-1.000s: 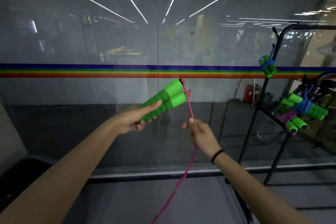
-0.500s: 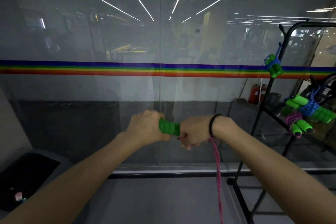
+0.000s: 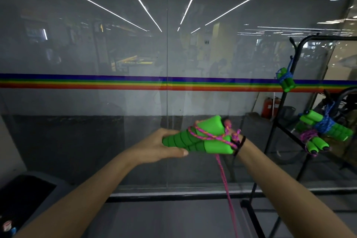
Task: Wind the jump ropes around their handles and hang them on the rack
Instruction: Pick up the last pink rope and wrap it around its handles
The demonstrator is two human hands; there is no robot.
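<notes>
My left hand (image 3: 164, 148) grips two green ribbed jump-rope handles (image 3: 201, 137) held side by side, their ends pointing right. A pink rope (image 3: 207, 137) crosses over the handles in a couple of loops and hangs down toward the floor. My right hand (image 3: 238, 137) is mostly hidden behind the handles' ends, with the rope at its fingers. On the black rack (image 3: 289, 102) to the right hang wound ropes: a small blue-wrapped bundle (image 3: 286, 81) up high and a larger cluster of green handles with blue and pink rope (image 3: 326, 131) lower down.
A glass wall with a rainbow stripe (image 3: 116, 82) stands straight ahead. A dark bin (image 3: 25, 195) sits at the lower left. A red fire extinguisher (image 3: 267, 106) shows behind the glass near the rack.
The handles have turned from tilted up to lying sideways, and the pink rope now loops around them. My right hand has carried the rope round behind the handle ends.
</notes>
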